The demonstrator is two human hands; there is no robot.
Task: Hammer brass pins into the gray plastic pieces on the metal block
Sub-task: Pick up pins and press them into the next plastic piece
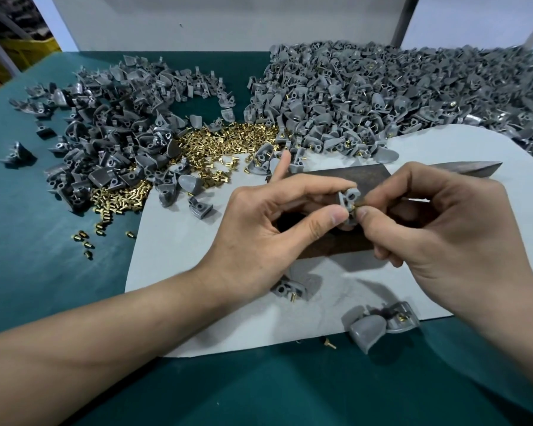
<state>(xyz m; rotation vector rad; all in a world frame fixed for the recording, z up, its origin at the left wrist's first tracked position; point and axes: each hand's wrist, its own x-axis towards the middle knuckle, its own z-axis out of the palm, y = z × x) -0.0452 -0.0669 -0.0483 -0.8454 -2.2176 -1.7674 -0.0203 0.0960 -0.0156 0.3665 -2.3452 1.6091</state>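
1. My left hand (pixel 268 216), centre frame, grips one gray plastic piece (pixel 350 196) between thumb and fingers, with the index finger raised.
2. My right hand (pixel 443 229) pinches a brass pin (pixel 355 206) against that piece.
3. Both are over the metal block (pixel 336 176), centre frame.
4. The pin heap (pixel 228 139) lies at upper centre.

Green table (pixel 28 272): gray sheet (pixel 173 247), plastic pieces (pixel 105 142), brass pins (pixel 228 136).
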